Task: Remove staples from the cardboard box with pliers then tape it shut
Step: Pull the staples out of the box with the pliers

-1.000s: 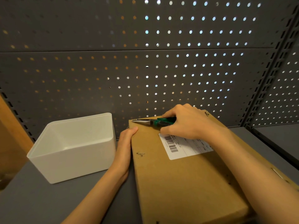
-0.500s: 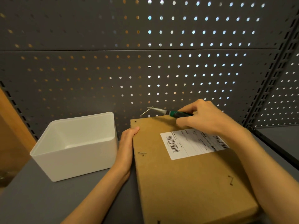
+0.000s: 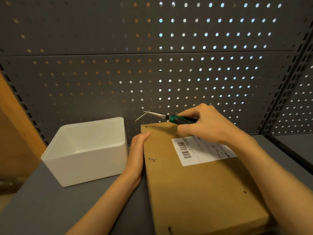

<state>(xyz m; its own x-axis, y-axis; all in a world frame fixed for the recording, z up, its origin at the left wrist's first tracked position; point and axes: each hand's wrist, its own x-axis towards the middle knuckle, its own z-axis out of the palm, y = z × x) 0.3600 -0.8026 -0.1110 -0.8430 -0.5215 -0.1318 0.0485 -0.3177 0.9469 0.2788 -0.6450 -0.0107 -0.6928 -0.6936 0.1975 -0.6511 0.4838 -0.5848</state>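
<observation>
The right hand (image 3: 208,126) grips green-handled needle-nose pliers (image 3: 169,117) pinching a thin metal staple (image 3: 141,117), long axis pointing left toward the open white plastic bin (image 3: 88,150) beyond the left hand (image 3: 137,153), which presses the flat brown cardboard box (image 3: 194,184).

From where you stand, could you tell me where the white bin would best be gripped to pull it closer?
Probably the white bin by its near rim, from above with fingers hooked inside: it stands upright and open-topped, and its smooth walls show no handles. The left hand beside it rests on the cardboard box.
</observation>
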